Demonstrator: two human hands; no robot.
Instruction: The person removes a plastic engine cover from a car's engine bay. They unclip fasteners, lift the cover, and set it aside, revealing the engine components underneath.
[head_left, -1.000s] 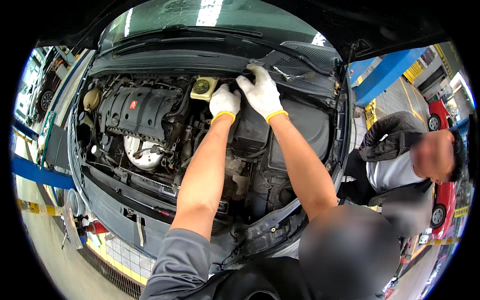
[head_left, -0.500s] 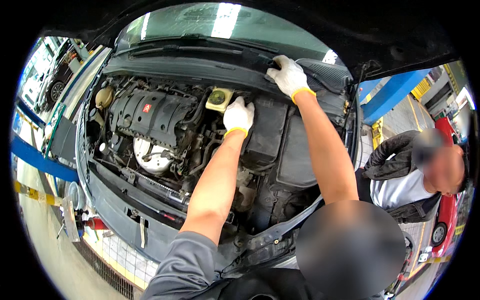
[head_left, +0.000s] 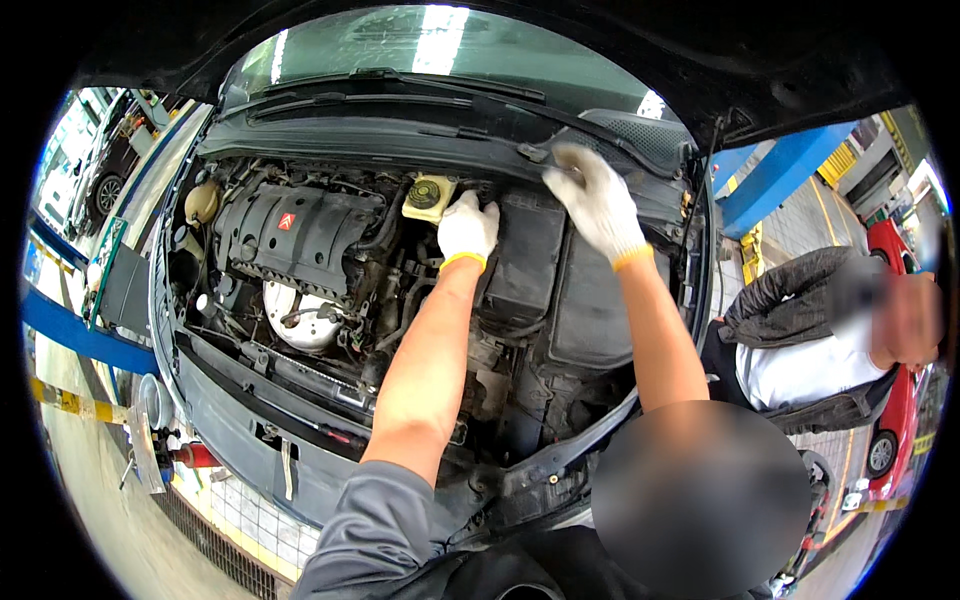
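Observation:
My left hand (head_left: pixel 468 228), in a white knit glove with a yellow cuff, is bent over the gap between a yellowed fluid reservoir (head_left: pixel 426 197) with a dark round cap and a black plastic box (head_left: pixel 528 255). Its fingers are curled, and whatever lies under their tips is hidden. My right hand (head_left: pixel 597 200), gloved alike, is slightly smeared by motion. It hovers above the far right part of the engine bay, just below the black cowl panel (head_left: pixel 400 140), fingers apart and nothing visible in them.
Left of the hands lies a black engine cover (head_left: pixel 300 228) with a small red badge. The raised hood (head_left: pixel 800 60) hangs overhead, with a thin prop rod (head_left: pixel 712 170) at right. A person in a dark jacket (head_left: pixel 785 305) stands at right, near a blue lift post (head_left: pixel 785 175).
My right hand has come back from the cowl panel, down toward me. My left hand keeps its place beside the reservoir. The whole view has shifted slightly.

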